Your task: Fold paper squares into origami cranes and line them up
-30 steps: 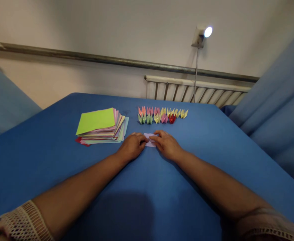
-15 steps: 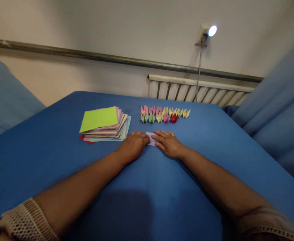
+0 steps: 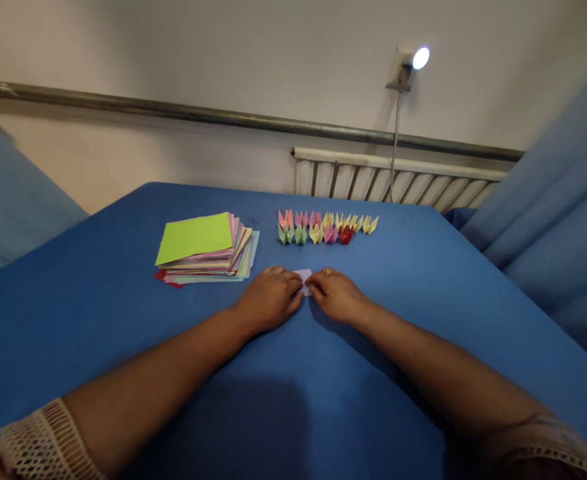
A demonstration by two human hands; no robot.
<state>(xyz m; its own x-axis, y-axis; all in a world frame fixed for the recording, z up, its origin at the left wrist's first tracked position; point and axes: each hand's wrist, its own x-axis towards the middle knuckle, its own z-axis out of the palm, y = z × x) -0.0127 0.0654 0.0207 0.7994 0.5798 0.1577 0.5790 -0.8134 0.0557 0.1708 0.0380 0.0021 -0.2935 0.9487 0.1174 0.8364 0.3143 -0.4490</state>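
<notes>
A small pale pink folded paper point(image 3: 304, 275) lies on the blue table point(image 3: 423, 293), mostly covered by my fingers. My left hand point(image 3: 268, 300) and my right hand point(image 3: 338, 297) meet over it, fingers curled and pinching its near edge. Beyond them stand two short rows of small folded paper figures point(image 3: 326, 228) in pink, green, yellow and red. To the left of the figures sits a stack of coloured paper sheets point(image 3: 203, 250) with a lime green sheet on top.
A white radiator point(image 3: 393, 180) and a metal rail point(image 3: 173, 113) run along the wall behind the table. A small lamp point(image 3: 413, 61) shines on the wall. Blue fabric point(image 3: 563, 200) hangs at the right and left sides.
Both hands have drawn closer together and slightly toward me over the pink paper, covering more of it; fingers went from flatter pressing to a pinch.
</notes>
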